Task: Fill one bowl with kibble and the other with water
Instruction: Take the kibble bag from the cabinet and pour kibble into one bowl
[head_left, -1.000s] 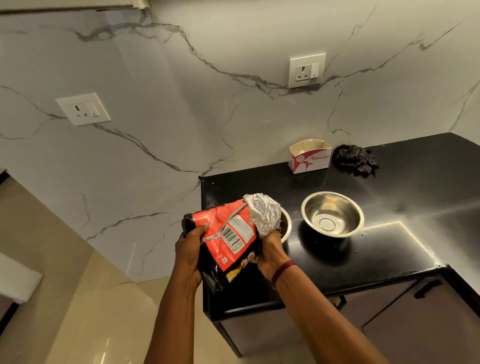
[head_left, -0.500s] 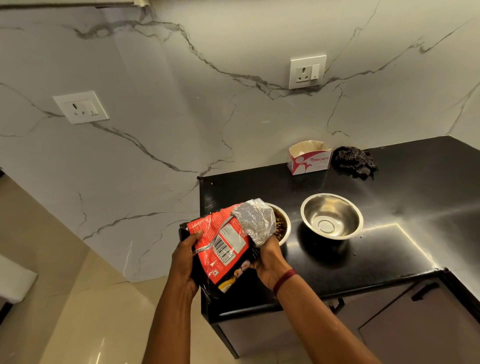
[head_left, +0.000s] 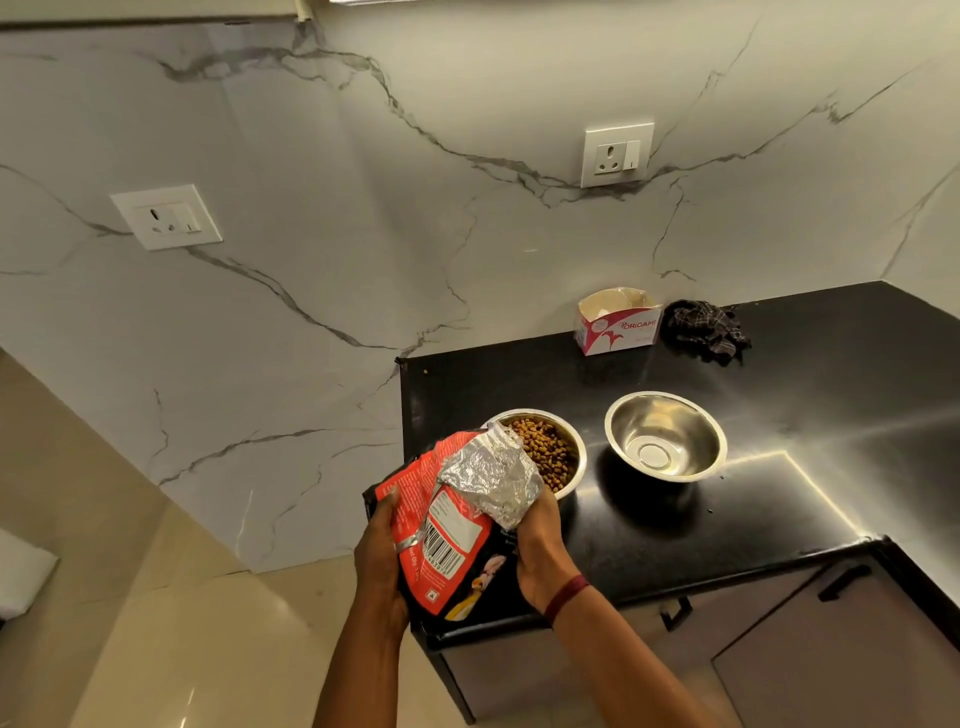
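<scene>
**Now: kibble bag held beside the filled bowl**

Here both hands grip the crumpled red-and-black kibble bag (head_left: 447, 535) at the near left corner of the black stone counter (head_left: 779, 499). The left hand (head_left: 382, 561) clasps its left edge; the right hand (head_left: 540, 551) closes under its silver foil mouth, just beside the steel bowl of brown kibble (head_left: 569, 441). The empty steel bowl (head_left: 665, 436) sits close to the right, apart from the fingers.
</scene>
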